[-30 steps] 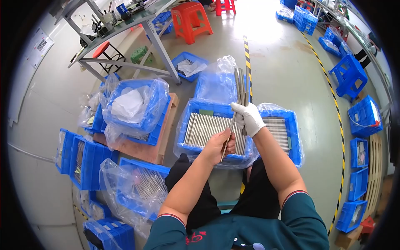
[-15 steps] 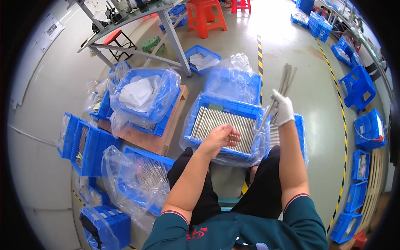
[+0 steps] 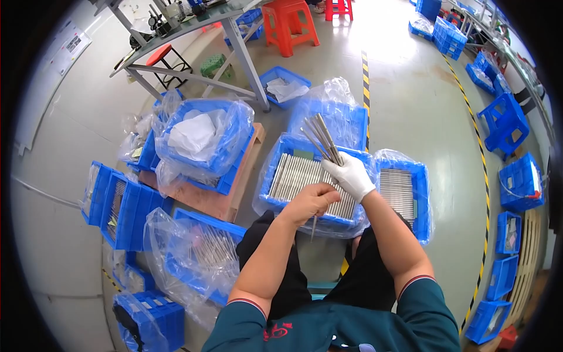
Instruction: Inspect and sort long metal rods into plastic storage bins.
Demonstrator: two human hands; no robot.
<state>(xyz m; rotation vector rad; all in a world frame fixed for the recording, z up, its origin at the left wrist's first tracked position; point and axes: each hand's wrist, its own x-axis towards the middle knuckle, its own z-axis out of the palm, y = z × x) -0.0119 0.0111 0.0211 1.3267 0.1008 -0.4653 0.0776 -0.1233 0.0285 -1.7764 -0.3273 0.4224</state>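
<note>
Plastic liner bags: clear film lines the blue crate of metal rods (image 3: 305, 179) directly ahead, the blue crate to its right (image 3: 404, 190), and the empty-looking blue crate behind (image 3: 337, 120).

Bagged crate on wooden pallet (image 3: 202, 141), left of centre: clear film bunched over white wrapping.

Loose clear bag over blue crate (image 3: 199, 252), lower left, rods showing through the film.

Small open blue tray (image 3: 284, 88) under the grey table: holds crumpled clear and white wrapping.

Clear bag scraps (image 3: 136, 138) beside the far-left crates.

Wall sheet (image 3: 69, 42), upper left: pale rectangular paper on the wall; print too small to make out.

Screens: none seen.
</note>
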